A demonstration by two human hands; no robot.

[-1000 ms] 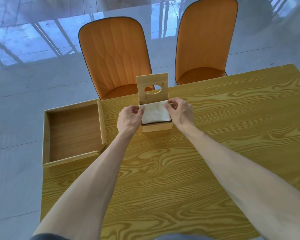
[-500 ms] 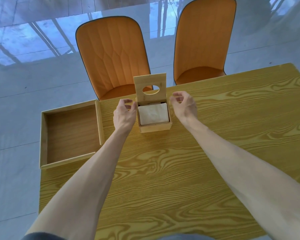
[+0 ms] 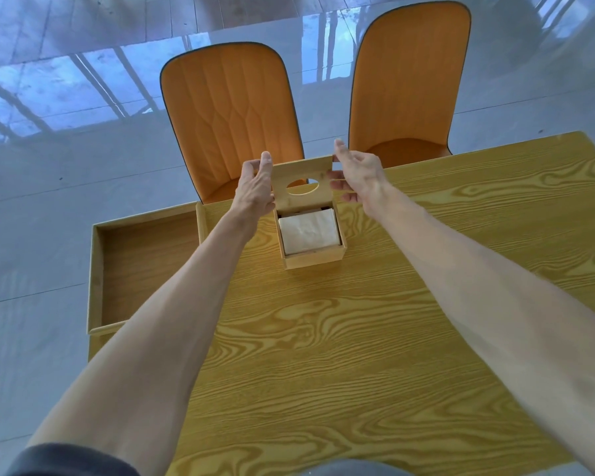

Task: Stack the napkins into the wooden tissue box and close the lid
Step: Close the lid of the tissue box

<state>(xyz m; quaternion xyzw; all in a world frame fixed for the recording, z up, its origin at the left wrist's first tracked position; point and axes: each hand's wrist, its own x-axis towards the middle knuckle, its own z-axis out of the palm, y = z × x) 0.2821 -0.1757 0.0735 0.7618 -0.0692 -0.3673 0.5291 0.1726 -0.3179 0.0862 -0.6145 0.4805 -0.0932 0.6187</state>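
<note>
A small wooden tissue box [image 3: 313, 259] stands on the yellow wood-grain table [image 3: 358, 338], near its far edge. White napkins [image 3: 308, 231] lie flat inside it, filling the opening. The hinged lid [image 3: 301, 176], with an oval hole in it, stands upright at the back of the box. My left hand [image 3: 255, 185] is against the lid's left edge, thumb at the top corner. My right hand [image 3: 356, 173] is at the lid's right edge, fingers spread and touching it.
A shallow wooden tray [image 3: 145, 266] lies at the table's left edge, hanging partly past it. Two orange chairs [image 3: 231, 115] [image 3: 409, 80] stand behind the table on a glossy tiled floor.
Both hands let go of the napkins, which now lie in the box. The hands rose from the box's sides to the two edges of the upright lid.
</note>
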